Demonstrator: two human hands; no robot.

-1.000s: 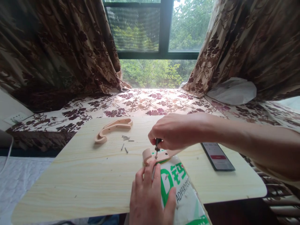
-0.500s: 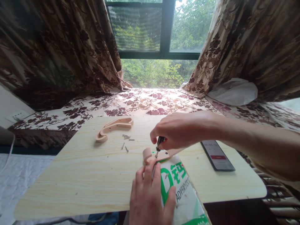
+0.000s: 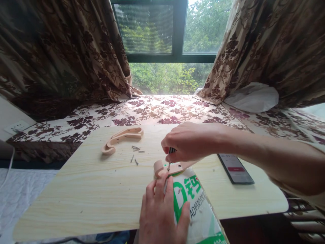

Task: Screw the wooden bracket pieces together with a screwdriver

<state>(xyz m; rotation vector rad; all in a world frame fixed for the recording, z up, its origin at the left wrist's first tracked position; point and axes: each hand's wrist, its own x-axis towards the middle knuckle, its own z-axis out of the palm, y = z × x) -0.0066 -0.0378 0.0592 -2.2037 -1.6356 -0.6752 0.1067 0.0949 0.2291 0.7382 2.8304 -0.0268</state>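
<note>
My right hand [image 3: 184, 140] is closed round the dark handle of a screwdriver [image 3: 172, 149], held upright. Its shaft runs down to a hole or screw in a curved wooden hook [image 3: 175, 167], where the exact contact is too small to tell. The hook lies across the far end of a white and green carton [image 3: 200, 210]; my right hand partly covers its far end. My left hand [image 3: 162, 210] lies over the carton with fingers stretched forward and thumb apart, fingertips at the hook's near edge. A thin greyish strip shows between two of its fingers.
On the pale wooden table [image 3: 83, 189], a second curved wooden piece [image 3: 123, 137] lies at the far left, with several loose screws [image 3: 135, 149] nearby. A phone [image 3: 236, 169] rests to the right, under my forearm. A translucent plastic bag [image 3: 254, 97] sits on the floral-covered ledge [image 3: 167, 110].
The fingers of my right hand have turned slightly round the screwdriver handle, hiding more of it. The left hand, hook and carton keep their places; the whole view shifts a little.
</note>
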